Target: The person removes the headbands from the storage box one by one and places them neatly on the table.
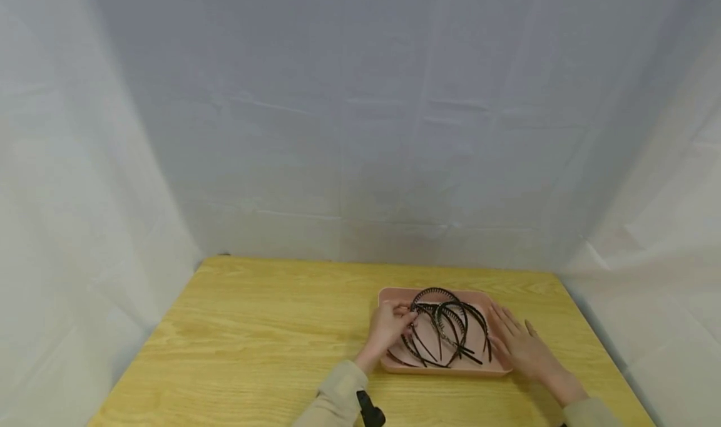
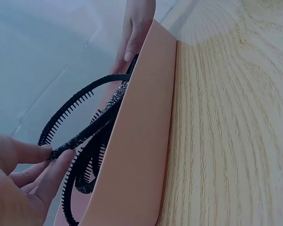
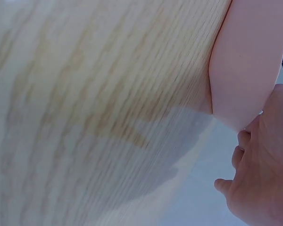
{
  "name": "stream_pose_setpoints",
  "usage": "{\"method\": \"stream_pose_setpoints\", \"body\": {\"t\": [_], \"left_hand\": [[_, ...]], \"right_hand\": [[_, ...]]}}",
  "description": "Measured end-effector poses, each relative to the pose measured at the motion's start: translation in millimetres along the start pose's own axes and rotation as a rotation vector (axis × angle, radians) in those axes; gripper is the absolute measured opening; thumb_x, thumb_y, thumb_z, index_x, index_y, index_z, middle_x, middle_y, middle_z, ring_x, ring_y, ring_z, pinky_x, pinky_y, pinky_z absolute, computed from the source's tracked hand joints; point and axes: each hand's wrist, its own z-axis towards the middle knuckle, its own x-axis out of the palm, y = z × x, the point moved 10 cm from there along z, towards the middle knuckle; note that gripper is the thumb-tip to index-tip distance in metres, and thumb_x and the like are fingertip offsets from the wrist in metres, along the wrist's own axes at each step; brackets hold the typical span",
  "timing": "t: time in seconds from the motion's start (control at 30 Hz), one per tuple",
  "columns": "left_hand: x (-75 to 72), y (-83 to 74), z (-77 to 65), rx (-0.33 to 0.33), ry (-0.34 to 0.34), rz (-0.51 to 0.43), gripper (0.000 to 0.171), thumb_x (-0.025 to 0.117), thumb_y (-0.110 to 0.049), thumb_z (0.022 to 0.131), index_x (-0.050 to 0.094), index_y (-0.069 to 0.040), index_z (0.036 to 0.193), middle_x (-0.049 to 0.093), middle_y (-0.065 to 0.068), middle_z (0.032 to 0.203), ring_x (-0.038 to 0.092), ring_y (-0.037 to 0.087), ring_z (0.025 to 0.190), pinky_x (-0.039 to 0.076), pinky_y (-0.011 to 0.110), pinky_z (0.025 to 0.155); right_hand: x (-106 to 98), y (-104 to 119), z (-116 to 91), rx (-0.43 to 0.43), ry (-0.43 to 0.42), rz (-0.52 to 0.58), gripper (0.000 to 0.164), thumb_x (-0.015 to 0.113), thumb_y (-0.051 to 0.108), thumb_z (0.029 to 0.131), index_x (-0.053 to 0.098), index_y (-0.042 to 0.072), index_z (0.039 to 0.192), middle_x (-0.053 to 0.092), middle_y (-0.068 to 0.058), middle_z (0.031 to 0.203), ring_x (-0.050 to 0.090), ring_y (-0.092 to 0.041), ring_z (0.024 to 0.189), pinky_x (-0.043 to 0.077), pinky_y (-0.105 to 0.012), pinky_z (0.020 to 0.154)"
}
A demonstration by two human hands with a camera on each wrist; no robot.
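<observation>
Several black headbands (image 1: 463, 319), some with comb teeth and some glittery, lie tangled in a shallow pink tray (image 1: 445, 372). My left hand (image 1: 387, 328) reaches over the tray's left side. In the left wrist view, its thumb and fingers pinch a black glittery headband (image 2: 85, 134) near one bend, above the rim. Along the tray's right wall lies my right hand (image 1: 525, 347), its fingers extended against the side. The right wrist view shows that hand (image 3: 269, 169) at the corner of the pink tray (image 3: 247, 56).
The tray stands on a light wood-grain table (image 1: 253, 339), toward its right side. Pale sheeting (image 1: 338, 133) hangs behind the table and at both sides. A black strap end (image 1: 370, 408) hangs by the left sleeve.
</observation>
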Motion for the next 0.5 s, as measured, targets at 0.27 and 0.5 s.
{"method": "stream_pose_setpoints", "body": {"t": [0.27,0.5], "left_hand": [[-11.3,-1.5,2.6,-0.022,-0.034,-0.016,0.027,0.069,-0.004,0.096,0.067,0.008,0.120,0.073,0.024,0.104,0.075,0.033,0.078,0.064,0.044,0.072],[-33.0,-2.7,6.9,-0.028,-0.056,-0.082,0.030,0.068,-0.003,0.096,0.067,0.008,0.124,0.072,0.024,0.110,0.075,0.035,0.088,0.063,0.045,0.079]], "right_hand": [[-0.6,0.1,-0.3,-0.001,-0.003,-0.014,0.059,0.047,0.033,0.108,0.037,-0.002,0.155,0.031,-0.024,0.161,0.032,-0.045,0.146,0.023,-0.071,0.116],[-0.7,0.2,-1.5,0.013,-0.002,-0.008,0.059,0.048,0.033,0.108,0.037,-0.001,0.155,0.032,-0.024,0.160,0.032,-0.046,0.145,0.024,-0.072,0.115]]}}
